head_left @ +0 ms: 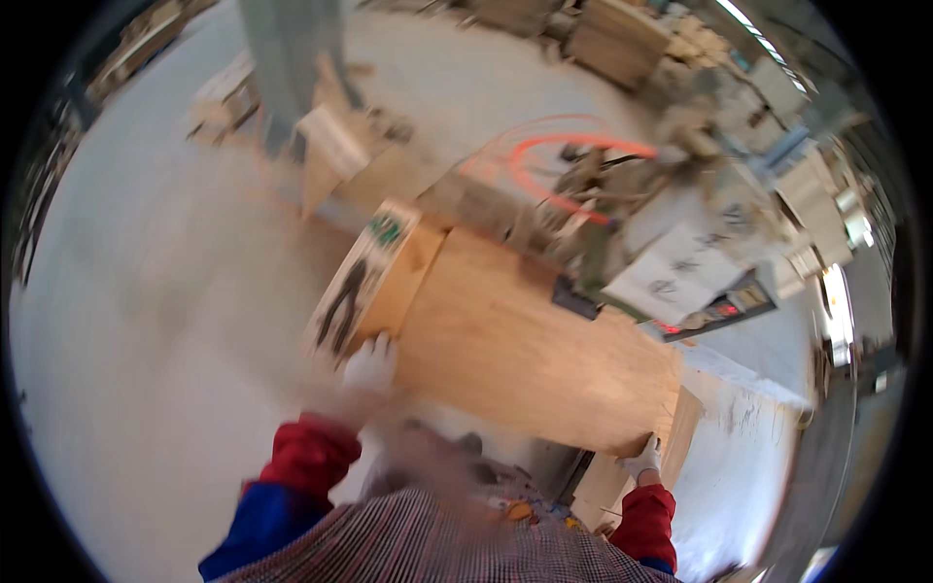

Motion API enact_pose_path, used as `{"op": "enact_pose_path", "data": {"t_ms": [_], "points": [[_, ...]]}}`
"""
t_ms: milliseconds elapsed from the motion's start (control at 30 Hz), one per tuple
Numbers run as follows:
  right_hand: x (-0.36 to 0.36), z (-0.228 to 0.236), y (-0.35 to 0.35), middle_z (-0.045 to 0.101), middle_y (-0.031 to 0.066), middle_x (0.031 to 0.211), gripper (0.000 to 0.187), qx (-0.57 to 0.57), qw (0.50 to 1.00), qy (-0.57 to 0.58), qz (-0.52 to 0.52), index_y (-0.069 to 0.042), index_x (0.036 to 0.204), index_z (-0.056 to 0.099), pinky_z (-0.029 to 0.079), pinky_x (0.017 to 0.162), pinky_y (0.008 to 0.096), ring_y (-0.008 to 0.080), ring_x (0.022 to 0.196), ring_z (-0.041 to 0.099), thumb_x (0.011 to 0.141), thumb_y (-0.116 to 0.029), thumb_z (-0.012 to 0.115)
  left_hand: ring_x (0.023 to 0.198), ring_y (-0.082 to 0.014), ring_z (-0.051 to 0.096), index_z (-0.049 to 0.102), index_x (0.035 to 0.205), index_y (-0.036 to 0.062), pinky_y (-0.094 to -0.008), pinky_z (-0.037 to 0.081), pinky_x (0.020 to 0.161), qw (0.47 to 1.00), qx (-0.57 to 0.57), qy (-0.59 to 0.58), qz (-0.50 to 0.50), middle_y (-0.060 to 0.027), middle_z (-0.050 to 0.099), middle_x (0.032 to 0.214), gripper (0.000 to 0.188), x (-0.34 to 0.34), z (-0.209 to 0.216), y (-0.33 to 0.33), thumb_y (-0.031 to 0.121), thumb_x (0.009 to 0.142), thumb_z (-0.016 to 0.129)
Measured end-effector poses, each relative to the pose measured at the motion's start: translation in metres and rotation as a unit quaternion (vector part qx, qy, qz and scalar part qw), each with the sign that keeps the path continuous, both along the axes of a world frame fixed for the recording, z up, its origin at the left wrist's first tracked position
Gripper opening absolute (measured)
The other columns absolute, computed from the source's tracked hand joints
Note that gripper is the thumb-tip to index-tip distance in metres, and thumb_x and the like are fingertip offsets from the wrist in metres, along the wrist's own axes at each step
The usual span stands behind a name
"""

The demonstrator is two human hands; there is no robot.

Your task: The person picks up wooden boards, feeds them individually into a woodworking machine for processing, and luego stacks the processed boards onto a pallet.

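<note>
Blurred workshop floor (146, 389) spreading from seven to ten o'clock, with clutter (583, 180) between one and two too smeared to sort out, beside an orange hose (520, 160). Lying from the centre toward four o'clock, a wooden panel (525, 340). At eight, against the panel's near-left corner, the left gloved hand (371, 361), fingers bent, wrist smeared; impossible to tell whether clamped. Between four and five, touching the near-right corner, the right gloved hand (641, 457), partly hidden, closure equally unreadable. Near nine, dark pliers (356, 278).
</note>
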State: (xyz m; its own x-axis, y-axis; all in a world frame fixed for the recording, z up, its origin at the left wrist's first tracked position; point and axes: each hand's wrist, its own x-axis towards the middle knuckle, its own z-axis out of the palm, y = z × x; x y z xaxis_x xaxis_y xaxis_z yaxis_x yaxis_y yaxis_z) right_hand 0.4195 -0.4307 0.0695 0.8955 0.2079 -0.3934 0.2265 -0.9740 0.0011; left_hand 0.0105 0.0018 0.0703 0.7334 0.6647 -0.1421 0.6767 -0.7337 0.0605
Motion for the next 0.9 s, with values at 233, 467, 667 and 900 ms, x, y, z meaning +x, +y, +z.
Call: {"op": "enact_pose_path", "data": {"t_ms": [233, 467, 667, 900], "points": [[0.007, -0.01, -0.006, 0.026, 0.0208, 0.145, 0.128, 0.031, 0.999, 0.005, 0.016, 0.002, 0.145, 0.016, 0.034, 0.109, 0.0363, 0.0341, 0.132, 0.032, 0.045, -0.021, 0.091, 0.103, -0.0292, 0.052, 0.047, 0.124, 0.0009, -0.0362, 0.052, 0.08, 0.999, -0.011, -0.039, 0.016, -0.0147, 0.046, 0.128, 0.061, -0.004, 0.011, -0.003, 0.016, 0.069, 0.068], [0.004, -0.011, -0.003, 0.028, 0.0195, 0.144, 0.125, 0.035, 0.999, -0.002, 0.022, 0.0, 0.145, 0.016, 0.034, 0.109, 0.0361, 0.0341, 0.132, 0.033, 0.046, -0.017, 0.09, 0.109, -0.0301, 0.051, 0.041, 0.132, 0.0003, -0.0379, 0.05, 0.084, 0.996, -0.049, -0.058, 0.04, -0.0153, 0.045, 0.13, 0.077, -0.006, 0.016, -0.001, 0.022, 0.066, 0.074], [-0.007, -0.004, 0.012, 0.024, 0.0193, 0.146, 0.123, 0.029, 1.0, 0.009, 0.001, 0.0, 0.146, 0.016, 0.033, 0.109, 0.0361, 0.0336, 0.133, 0.031, 0.048, -0.016, 0.089, 0.108, -0.0311, 0.052, 0.04, 0.135, 0.0088, -0.0382, 0.051, 0.083, 0.998, -0.022, -0.048, 0.015, -0.016, 0.045, 0.131, 0.073, -0.009, 0.009, 0.003, 0.019, 0.07, 0.071], [-0.015, -0.007, 0.018, 0.02, 0.0186, 0.15, 0.123, 0.006, 1.0, 0.002, 0.002, -0.006, 0.147, 0.014, 0.03, 0.11, 0.038, 0.0336, 0.136, 0.028, 0.05, -0.019, 0.088, 0.107, -0.0335, 0.052, 0.041, 0.135, 0.0119, -0.0387, 0.05, 0.085, 0.997, -0.043, -0.056, 0.002, -0.0176, 0.044, 0.131, 0.073, -0.012, 0.008, 0.008, 0.015, 0.068, 0.071]]}}
